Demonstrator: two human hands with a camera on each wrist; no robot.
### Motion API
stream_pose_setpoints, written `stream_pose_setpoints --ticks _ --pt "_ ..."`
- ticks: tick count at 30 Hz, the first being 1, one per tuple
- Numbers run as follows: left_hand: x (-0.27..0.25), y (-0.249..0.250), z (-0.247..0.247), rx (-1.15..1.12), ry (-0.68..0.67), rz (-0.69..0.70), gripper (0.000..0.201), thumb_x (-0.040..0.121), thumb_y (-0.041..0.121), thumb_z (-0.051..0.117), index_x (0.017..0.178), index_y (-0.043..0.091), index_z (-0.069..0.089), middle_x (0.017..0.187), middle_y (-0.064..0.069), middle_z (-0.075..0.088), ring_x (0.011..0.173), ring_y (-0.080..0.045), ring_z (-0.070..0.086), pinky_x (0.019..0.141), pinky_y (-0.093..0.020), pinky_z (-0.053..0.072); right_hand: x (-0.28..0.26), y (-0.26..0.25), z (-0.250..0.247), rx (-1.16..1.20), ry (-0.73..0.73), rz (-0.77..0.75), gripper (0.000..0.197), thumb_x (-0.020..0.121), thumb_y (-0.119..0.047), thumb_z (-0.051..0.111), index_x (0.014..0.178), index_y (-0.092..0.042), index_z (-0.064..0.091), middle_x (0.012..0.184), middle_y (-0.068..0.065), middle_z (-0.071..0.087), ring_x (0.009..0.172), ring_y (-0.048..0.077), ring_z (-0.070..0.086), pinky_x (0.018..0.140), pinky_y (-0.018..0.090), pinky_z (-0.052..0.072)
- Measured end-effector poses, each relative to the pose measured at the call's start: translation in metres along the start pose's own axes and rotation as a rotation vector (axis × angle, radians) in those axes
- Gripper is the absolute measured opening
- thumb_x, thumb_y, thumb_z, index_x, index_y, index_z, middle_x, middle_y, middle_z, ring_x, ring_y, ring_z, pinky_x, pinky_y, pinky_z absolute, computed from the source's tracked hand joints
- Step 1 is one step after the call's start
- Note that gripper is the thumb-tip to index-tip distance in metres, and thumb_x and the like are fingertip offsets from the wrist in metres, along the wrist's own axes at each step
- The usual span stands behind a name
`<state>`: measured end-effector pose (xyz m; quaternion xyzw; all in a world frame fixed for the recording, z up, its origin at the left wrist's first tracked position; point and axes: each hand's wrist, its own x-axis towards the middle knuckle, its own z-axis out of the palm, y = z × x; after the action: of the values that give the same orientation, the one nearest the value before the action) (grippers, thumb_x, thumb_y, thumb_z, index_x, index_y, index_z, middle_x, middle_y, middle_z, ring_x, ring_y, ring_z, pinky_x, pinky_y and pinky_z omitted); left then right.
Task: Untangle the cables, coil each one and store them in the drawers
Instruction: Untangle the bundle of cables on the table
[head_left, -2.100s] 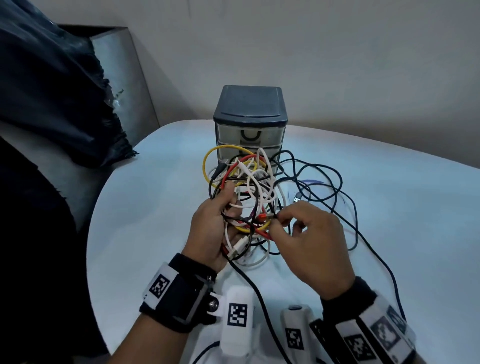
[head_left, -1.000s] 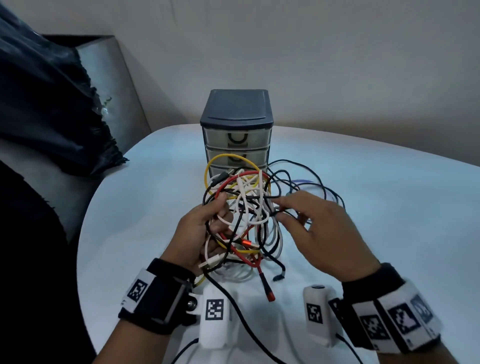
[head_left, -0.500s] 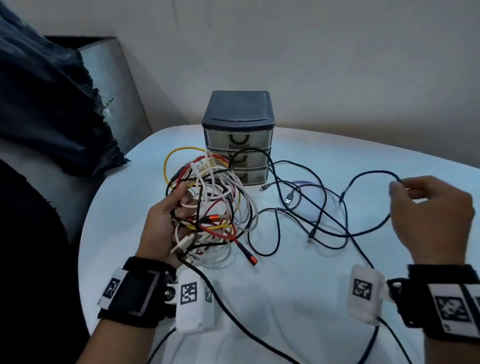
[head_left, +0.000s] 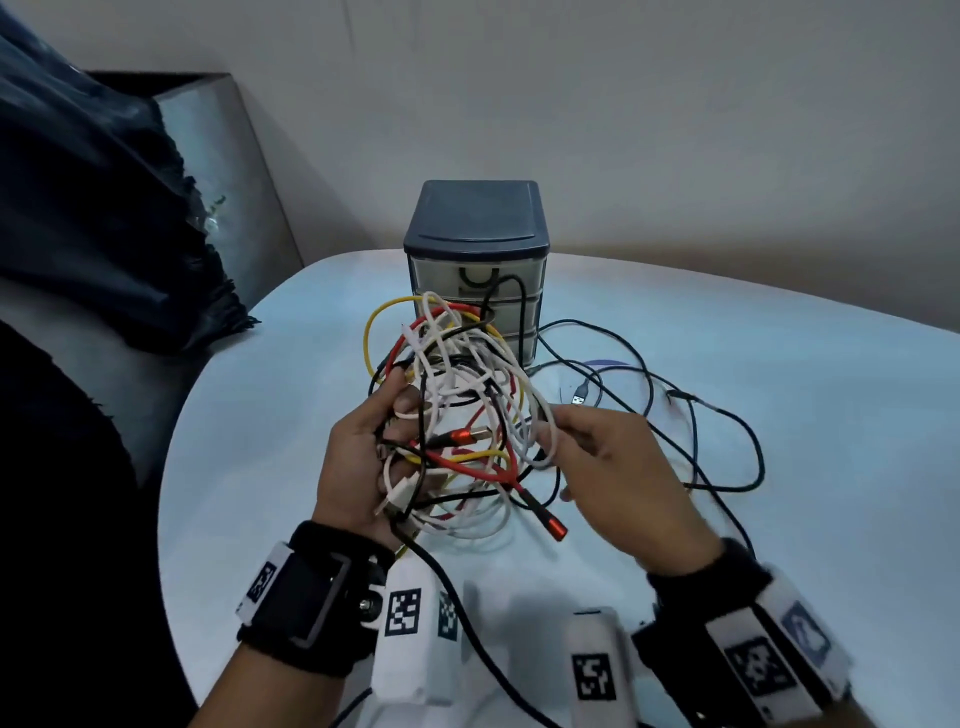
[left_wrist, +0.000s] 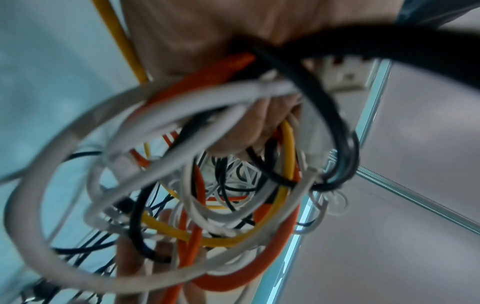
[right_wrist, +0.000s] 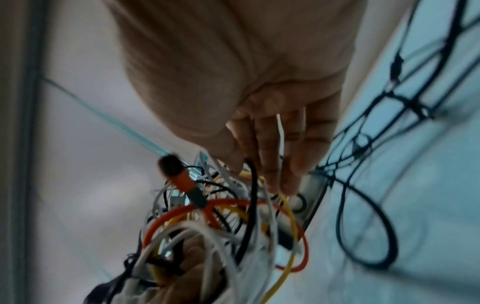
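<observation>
Tangled bundle of cables (head_left: 457, 415), white, red, yellow and black loops knotted together, held up above the table in front of the drawers. Red cable (head_left: 488, 470) hung down from the bundle, ending in a red metallic plug (head_left: 553, 527). Loose black cables (head_left: 691, 431) lay sprawled on the table right of the bundle, one USB plug (head_left: 580, 393) showing. Drawers (head_left: 477, 270): small dark-topped unit, three translucent drawers, all closed, upright at the table's far side.
</observation>
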<state>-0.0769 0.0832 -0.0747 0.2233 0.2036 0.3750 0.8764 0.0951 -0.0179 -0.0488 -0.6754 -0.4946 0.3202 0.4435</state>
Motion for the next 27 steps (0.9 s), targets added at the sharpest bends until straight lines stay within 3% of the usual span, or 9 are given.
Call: stream_pose_setpoints --ticks 3,7,9,11,13,15,17,23,27 --pt "-0.001 -0.001 0.001 0.02 0.022 0.002 0.04 0.099 0.04 0.047 0.063 0.022 0.043 0.047 0.011 0.032 0.034 -0.006 0.016 0.043 -0.018 0.01 0.005 -0.003 0.003 0.21 0.107 0.063 0.016 0.093 -0.019 0.065 0.084 -0.027 0.076 0.073 -0.006 0.075 0.063 0.001 0.063 0.053 0.018 0.048" --pt "-0.001 0.001 0.015 -0.061 0.146 0.109 0.041 0.102 0.038 0.039 0.064 0.021 0.038 0.044 0.008 0.041 0.035 -0.011 0.05 0.041 -0.02 0.048 0.011 0.006 -0.004 0.303 0.374 0.034 0.012 0.09 -0.017 0.069 0.082 -0.016 0.077 0.074 0.003 0.075 0.07 0.012 0.068 0.058 0.023 0.051" --pt "0.003 0.003 0.005 -0.077 0.177 0.157 0.039 0.102 0.039 0.039 0.067 0.021 0.038 0.054 0.006 0.046 0.054 -0.016 0.063 0.06 -0.032 0.059 0.01 0.004 -0.007 0.337 0.437 -0.015 0.012 0.091 -0.011 0.066 0.083 -0.01 0.075 0.072 0.004 0.073 0.07 0.015 0.068 0.063 0.024 0.054" --pt "0.009 0.008 -0.012 -0.081 0.18 0.132 0.034 0.098 0.043 0.048 0.071 0.023 0.043 0.072 0.006 0.042 0.075 -0.017 0.059 0.087 -0.038 0.055 0.007 -0.005 -0.014 0.668 0.313 0.004 0.009 0.09 -0.008 0.062 0.086 -0.003 0.068 0.065 0.007 0.064 0.063 0.018 0.062 0.068 0.026 0.056" --pt "0.013 0.011 -0.026 -0.088 0.208 0.102 0.034 0.096 0.045 0.05 0.07 0.024 0.043 0.066 0.008 0.041 0.06 -0.01 0.053 0.066 -0.022 0.053 0.004 -0.013 -0.025 0.99 0.065 0.111 0.019 0.089 -0.019 0.057 0.089 -0.002 0.064 0.049 0.001 0.041 0.044 0.015 0.038 0.056 0.026 0.05" --pt "0.013 0.011 -0.029 -0.095 0.213 0.114 0.035 0.098 0.043 0.045 0.069 0.024 0.039 0.055 0.01 0.038 0.04 -0.003 0.042 0.043 -0.015 0.041 0.003 -0.016 -0.035 0.922 -0.121 0.256 0.04 0.09 -0.036 0.053 0.095 0.0 0.069 0.039 -0.005 0.02 0.036 0.013 0.014 0.043 0.025 0.037" --pt "0.009 0.013 -0.022 -0.077 0.224 0.146 0.035 0.1 0.041 0.042 0.069 0.024 0.037 0.05 0.011 0.037 0.036 -0.001 0.039 0.039 -0.013 0.036 0.003 -0.014 -0.039 0.761 -0.152 0.299 0.044 0.088 -0.042 0.054 0.095 -0.003 0.074 0.038 -0.007 0.014 0.033 0.01 0.011 0.04 0.024 0.031" --pt "0.005 0.021 -0.017 -0.131 0.342 0.281 0.038 0.103 0.037 0.038 0.068 0.022 0.04 0.042 0.012 0.035 0.033 -0.004 0.038 0.043 -0.011 0.041 0.008 0.011 -0.103 1.212 0.282 -0.001 0.034 0.097 -0.028 0.048 0.066 -0.021 0.062 0.045 -0.009 0.033 0.043 0.005 0.033 0.063 0.014 0.049" --pt "0.004 0.029 -0.019 -0.143 0.382 0.285 0.04 0.102 0.039 0.04 0.065 0.023 0.038 0.043 0.011 0.032 0.032 -0.003 0.035 0.038 -0.01 0.031 0.009 0.056 -0.153 1.244 0.57 0.083 0.042 0.095 -0.03 0.055 0.054 -0.024 0.052 0.042 -0.007 0.031 0.039 0.007 0.029 0.048 0.013 0.039"
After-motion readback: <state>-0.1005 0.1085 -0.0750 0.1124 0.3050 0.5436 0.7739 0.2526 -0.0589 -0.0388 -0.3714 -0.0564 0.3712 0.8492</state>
